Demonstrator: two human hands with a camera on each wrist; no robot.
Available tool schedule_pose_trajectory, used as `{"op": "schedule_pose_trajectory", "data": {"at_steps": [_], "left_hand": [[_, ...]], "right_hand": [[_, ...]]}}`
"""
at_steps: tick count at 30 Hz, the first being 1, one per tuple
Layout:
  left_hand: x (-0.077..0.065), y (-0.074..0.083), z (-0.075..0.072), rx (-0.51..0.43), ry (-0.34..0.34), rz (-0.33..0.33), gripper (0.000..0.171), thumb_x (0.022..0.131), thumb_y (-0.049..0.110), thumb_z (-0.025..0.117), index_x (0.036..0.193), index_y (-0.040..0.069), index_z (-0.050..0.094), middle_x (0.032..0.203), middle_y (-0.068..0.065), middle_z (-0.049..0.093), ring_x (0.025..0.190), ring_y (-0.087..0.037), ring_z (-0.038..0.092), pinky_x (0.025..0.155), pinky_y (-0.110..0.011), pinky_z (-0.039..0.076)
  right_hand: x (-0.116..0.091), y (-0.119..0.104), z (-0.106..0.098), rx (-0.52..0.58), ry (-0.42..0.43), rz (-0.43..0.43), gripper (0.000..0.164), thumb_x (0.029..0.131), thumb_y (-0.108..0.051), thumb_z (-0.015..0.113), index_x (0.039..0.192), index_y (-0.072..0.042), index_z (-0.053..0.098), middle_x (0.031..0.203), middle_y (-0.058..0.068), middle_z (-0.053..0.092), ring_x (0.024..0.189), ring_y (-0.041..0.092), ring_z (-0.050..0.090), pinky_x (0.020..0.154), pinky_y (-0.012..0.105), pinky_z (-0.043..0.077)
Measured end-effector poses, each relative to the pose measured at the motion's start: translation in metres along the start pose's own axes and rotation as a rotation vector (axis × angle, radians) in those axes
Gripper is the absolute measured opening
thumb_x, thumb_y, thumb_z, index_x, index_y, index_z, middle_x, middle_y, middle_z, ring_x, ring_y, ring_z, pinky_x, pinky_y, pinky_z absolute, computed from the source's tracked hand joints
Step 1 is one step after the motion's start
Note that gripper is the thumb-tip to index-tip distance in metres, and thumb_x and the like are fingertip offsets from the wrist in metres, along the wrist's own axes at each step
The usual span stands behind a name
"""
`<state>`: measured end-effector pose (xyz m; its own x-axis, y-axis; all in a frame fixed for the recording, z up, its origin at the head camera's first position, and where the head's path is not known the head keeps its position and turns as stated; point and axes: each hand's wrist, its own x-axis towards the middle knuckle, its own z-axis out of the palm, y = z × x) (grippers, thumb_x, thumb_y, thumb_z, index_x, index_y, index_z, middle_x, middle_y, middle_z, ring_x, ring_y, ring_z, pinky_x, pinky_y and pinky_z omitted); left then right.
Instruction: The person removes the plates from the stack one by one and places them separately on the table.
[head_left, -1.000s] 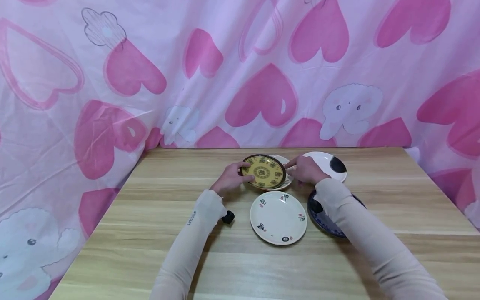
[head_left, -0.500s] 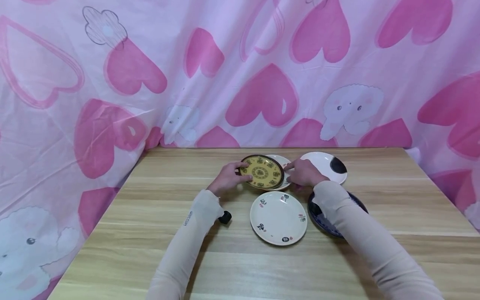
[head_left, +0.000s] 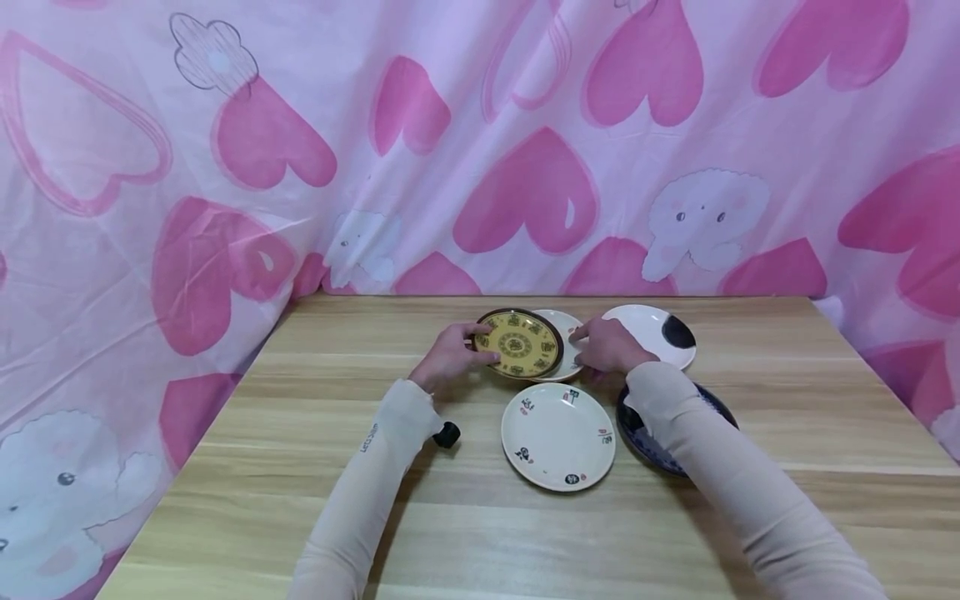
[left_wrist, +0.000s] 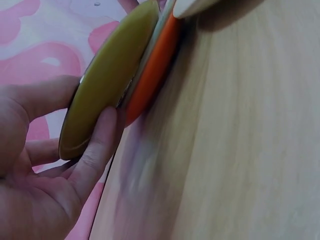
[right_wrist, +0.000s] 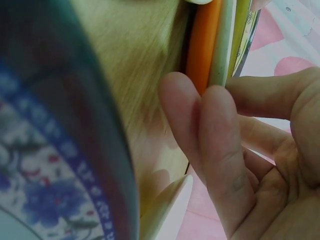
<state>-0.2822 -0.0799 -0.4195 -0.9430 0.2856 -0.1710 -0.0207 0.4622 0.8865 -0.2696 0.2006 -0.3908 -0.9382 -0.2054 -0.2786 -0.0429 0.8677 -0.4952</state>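
At the back of the table my left hand (head_left: 452,356) grips the left rim of a yellow plate (head_left: 516,343) with a dark brown edge and printed pattern. Thumb and fingers lie on opposite faces of it in the left wrist view. The yellow plate overlaps a white patterned plate (head_left: 567,326), whose right part shows. My right hand (head_left: 609,343) holds that white plate at its right rim, one finger over its upper side. Below the white plate is an orange dish (right_wrist: 204,45), its side visible in both wrist views.
A white plate with small printed characters (head_left: 558,437) lies in front. A dark blue floral plate (head_left: 660,450) sits partly beneath my right forearm. Behind it is a white plate with a black spot (head_left: 648,325). A pink heart-patterned cloth (head_left: 525,192) hangs behind the wooden table (head_left: 262,467).
My left hand has slid the yellow plate a little to the left, so more of the white plate beneath shows. My right hand has shifted slightly at the white plate's rim.
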Motion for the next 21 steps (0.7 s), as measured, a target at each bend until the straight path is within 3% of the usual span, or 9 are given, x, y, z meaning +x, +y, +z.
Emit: {"op": "schedule_pose_trajectory", "data": {"at_steps": [7, 13, 17, 21], "left_hand": [[-0.005, 0.002, -0.003, -0.01, 0.018, 0.009, 0.064, 0.082, 0.01, 0.081, 0.141, 0.013, 0.056, 0.131, -0.014, 0.062, 0.106, -0.023, 0.065, 0.091, -0.029, 0.056], [-0.011, -0.002, -0.011, -0.027, 0.023, 0.025, 0.063, 0.082, 0.008, 0.08, 0.14, 0.011, 0.057, 0.132, -0.016, 0.062, 0.108, -0.025, 0.067, 0.091, -0.028, 0.058], [-0.015, -0.005, -0.018, -0.085, 0.021, 0.02, 0.063, 0.083, 0.005, 0.079, 0.141, 0.009, 0.055, 0.135, -0.017, 0.06, 0.114, -0.029, 0.067, 0.09, -0.028, 0.06], [-0.02, -0.007, -0.027, -0.118, 0.027, 0.006, 0.063, 0.084, 0.003, 0.077, 0.142, 0.009, 0.054, 0.141, -0.018, 0.056, 0.12, -0.033, 0.064, 0.091, -0.029, 0.06]], "right_hand": [[0.0, -0.001, 0.001, 0.007, -0.003, -0.002, 0.051, 0.089, -0.006, 0.066, 0.139, -0.001, 0.057, 0.145, 0.027, 0.053, 0.054, 0.012, 0.067, 0.053, 0.026, 0.057], [0.0, -0.001, 0.002, 0.035, -0.013, 0.025, 0.052, 0.089, -0.006, 0.066, 0.14, -0.002, 0.057, 0.134, 0.03, 0.06, 0.055, 0.014, 0.067, 0.053, 0.026, 0.058], [0.0, -0.002, 0.002, 0.035, -0.019, 0.035, 0.052, 0.089, -0.006, 0.067, 0.14, -0.002, 0.057, 0.128, 0.03, 0.064, 0.055, 0.014, 0.067, 0.053, 0.026, 0.057], [0.0, -0.002, 0.002, 0.018, -0.018, 0.046, 0.051, 0.09, -0.007, 0.067, 0.14, -0.003, 0.057, 0.13, 0.027, 0.063, 0.056, 0.014, 0.068, 0.053, 0.025, 0.056]]}}
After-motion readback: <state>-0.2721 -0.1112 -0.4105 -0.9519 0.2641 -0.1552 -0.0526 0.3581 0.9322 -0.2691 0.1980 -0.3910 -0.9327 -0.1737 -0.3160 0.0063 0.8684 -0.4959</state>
